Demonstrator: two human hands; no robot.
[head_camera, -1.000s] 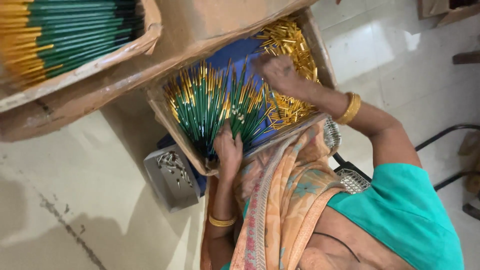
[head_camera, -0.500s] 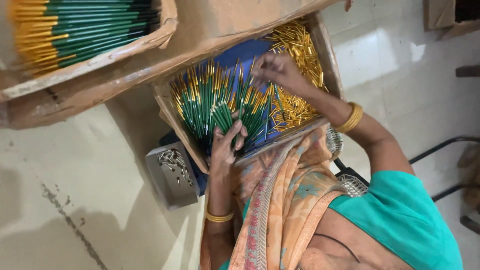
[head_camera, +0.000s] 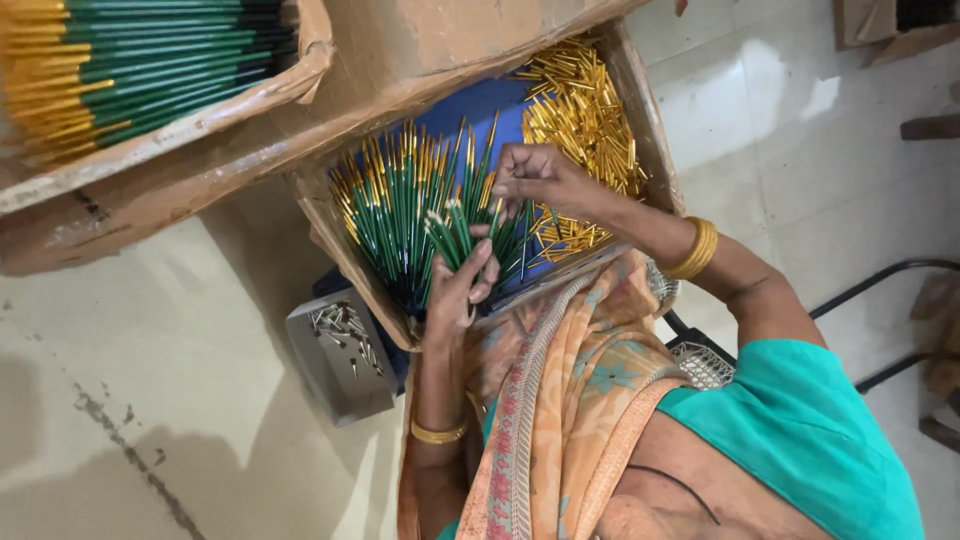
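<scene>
Head view: the left hand (head_camera: 455, 290) still grips a fan of green sticks (head_camera: 420, 215) at the box's (head_camera: 335, 245) near edge. The right hand (head_camera: 535, 178), fingers pinched narrow on a stick, has shifted from the gold caps (head_camera: 585, 110) toward the box's middle.

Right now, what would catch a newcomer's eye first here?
A fan of green sticks with gold tips fills the cardboard box at centre, gripped by the left hand. Beside them in the same box lies a glittering heap of gold caps, with the right hand pinching above the sticks.
</scene>
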